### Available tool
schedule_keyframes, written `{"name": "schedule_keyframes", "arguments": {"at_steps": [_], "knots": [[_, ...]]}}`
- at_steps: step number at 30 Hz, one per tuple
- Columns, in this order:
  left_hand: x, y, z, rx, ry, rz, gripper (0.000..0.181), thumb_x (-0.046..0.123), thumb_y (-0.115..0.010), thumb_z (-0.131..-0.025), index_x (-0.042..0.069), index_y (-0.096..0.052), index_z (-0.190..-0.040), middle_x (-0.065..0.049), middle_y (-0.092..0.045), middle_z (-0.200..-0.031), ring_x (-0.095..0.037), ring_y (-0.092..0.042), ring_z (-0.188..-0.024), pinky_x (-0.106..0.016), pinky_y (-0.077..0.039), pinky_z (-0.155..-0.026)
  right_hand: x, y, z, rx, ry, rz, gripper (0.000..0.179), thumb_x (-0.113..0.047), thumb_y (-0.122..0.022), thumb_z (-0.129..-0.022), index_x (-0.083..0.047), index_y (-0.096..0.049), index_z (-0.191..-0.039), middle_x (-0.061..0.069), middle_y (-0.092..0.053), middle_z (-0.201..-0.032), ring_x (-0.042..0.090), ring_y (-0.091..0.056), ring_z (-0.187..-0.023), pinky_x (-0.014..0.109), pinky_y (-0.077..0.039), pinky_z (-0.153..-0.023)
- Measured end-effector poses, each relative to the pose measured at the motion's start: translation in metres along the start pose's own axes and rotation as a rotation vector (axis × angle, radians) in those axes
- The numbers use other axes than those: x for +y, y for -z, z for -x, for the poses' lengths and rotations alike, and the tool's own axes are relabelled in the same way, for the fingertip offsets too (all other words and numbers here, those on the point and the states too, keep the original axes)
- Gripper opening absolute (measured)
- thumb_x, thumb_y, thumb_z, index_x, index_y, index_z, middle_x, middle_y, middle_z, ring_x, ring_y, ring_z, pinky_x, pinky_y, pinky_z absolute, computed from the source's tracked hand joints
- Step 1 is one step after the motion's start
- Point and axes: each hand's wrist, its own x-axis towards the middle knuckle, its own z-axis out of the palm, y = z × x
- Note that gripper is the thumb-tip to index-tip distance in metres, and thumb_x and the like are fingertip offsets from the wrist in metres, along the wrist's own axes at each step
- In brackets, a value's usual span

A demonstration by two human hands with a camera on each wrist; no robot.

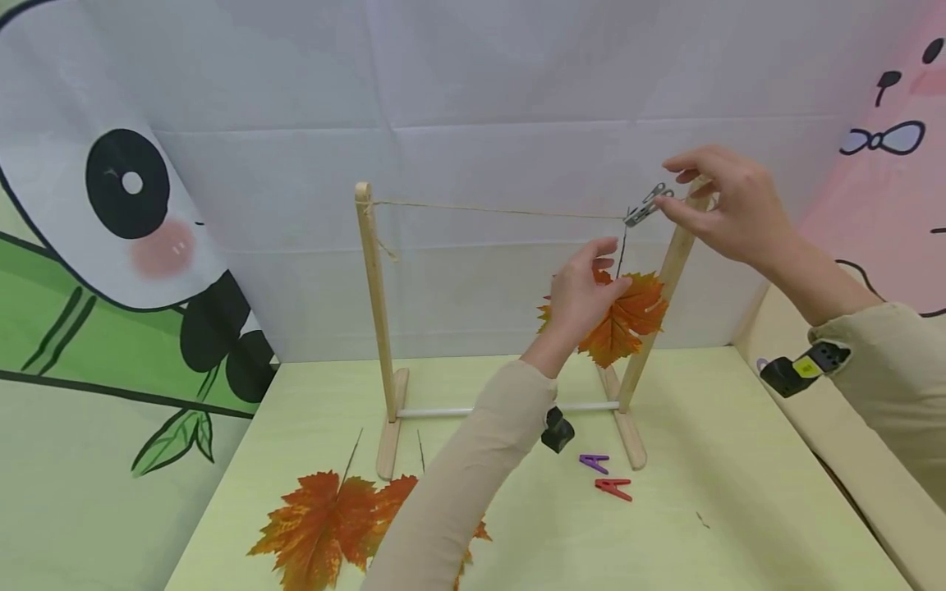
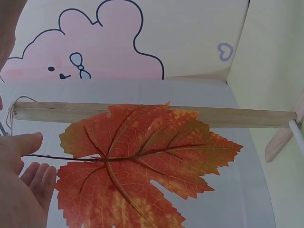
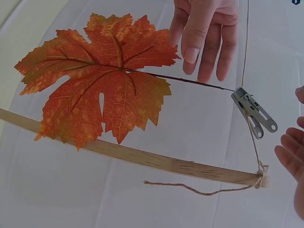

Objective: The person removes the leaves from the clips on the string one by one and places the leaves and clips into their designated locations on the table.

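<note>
A grey metal clothespin (image 1: 645,205) (image 3: 251,112) sits on the string (image 1: 502,213) near its right end, clipped at the tip of a leaf stem. From that stem hangs an orange-red artificial maple leaf (image 1: 628,316) (image 2: 142,159) (image 3: 97,78). My right hand (image 1: 727,201) is just right of the clothespin, thumb and fingers spread; in the right wrist view a small gap parts its fingertips (image 3: 294,147) from the clip. Beside the stem is my left hand (image 1: 580,295) (image 2: 21,175), fingers loosely extended and gripping nothing.
A wooden frame with a left post (image 1: 377,312), a right post (image 1: 661,295) and a white lower rod (image 1: 436,412) holds the string. On the table (image 1: 709,443) lie a purple clothespin (image 1: 594,463), a red clothespin (image 1: 613,489) and more maple leaves (image 1: 318,525), partly behind my left sleeve.
</note>
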Motion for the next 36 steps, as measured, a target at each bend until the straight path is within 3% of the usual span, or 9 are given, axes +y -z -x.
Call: {"name": "schedule_keyframes", "arguments": {"at_steps": [9, 22, 27, 33, 36], "knots": [[0.003, -0.009, -0.008, 0.017, 0.025, -0.076, 0.045, 0.02, -0.067, -0.082, 0.013, -0.052, -0.125, 0.004, -0.062, -0.115, -0.005, -0.057, -0.103, -0.008, -0.043, -0.075, 0.002, -0.001, 0.002, 0.008, -0.007, 0.0, 0.032, 0.0, -0.071, -0.072, 0.006, -0.062, -0.102, 0.016, -0.063, -0.094, -0.017, -0.041, -0.084, 0.002, -0.036, -0.069], [-0.006, -0.012, -0.002, -0.067, 0.001, -0.135, 0.03, 0.021, -0.06, -0.087, 0.015, -0.058, -0.117, 0.007, -0.067, -0.103, -0.009, -0.06, -0.089, -0.009, -0.039, -0.068, 0.007, -0.003, 0.005, -0.032, -0.049, 0.009, 0.034, 0.0, -0.072, -0.072, 0.006, -0.062, -0.104, 0.016, -0.062, -0.095, -0.013, -0.043, -0.081, 0.003, -0.037, -0.067], [-0.009, -0.013, -0.002, -0.05, -0.004, -0.088, 0.024, 0.018, -0.06, -0.087, 0.015, -0.061, -0.111, 0.006, -0.068, -0.096, -0.005, -0.061, -0.085, -0.009, -0.041, -0.07, 0.006, -0.003, 0.005, -0.072, -0.085, 0.025, 0.034, -0.005, -0.07, -0.076, 0.004, -0.061, -0.108, 0.015, -0.062, -0.099, -0.005, -0.046, -0.081, 0.003, -0.036, -0.068], [-0.009, -0.011, -0.002, -0.049, -0.029, -0.048, 0.019, 0.016, -0.061, -0.086, 0.012, -0.063, -0.105, 0.003, -0.068, -0.093, -0.006, -0.063, -0.082, -0.007, -0.042, -0.069, 0.006, -0.003, 0.003, -0.091, -0.121, 0.02, 0.035, -0.006, -0.069, -0.078, 0.005, -0.06, -0.11, 0.016, -0.062, -0.103, -0.013, -0.043, -0.083, 0.004, -0.036, -0.068], [-0.009, -0.011, -0.002, -0.063, -0.043, -0.028, 0.019, 0.015, -0.061, -0.086, 0.01, -0.063, -0.104, 0.001, -0.068, -0.093, -0.006, -0.063, -0.082, -0.006, -0.043, -0.07, 0.007, -0.003, 0.003, -0.116, -0.146, 0.031, 0.034, -0.009, -0.067, -0.08, 0.005, -0.06, -0.11, 0.016, -0.061, -0.105, -0.007, -0.047, -0.082, 0.005, -0.036, -0.068]]}}
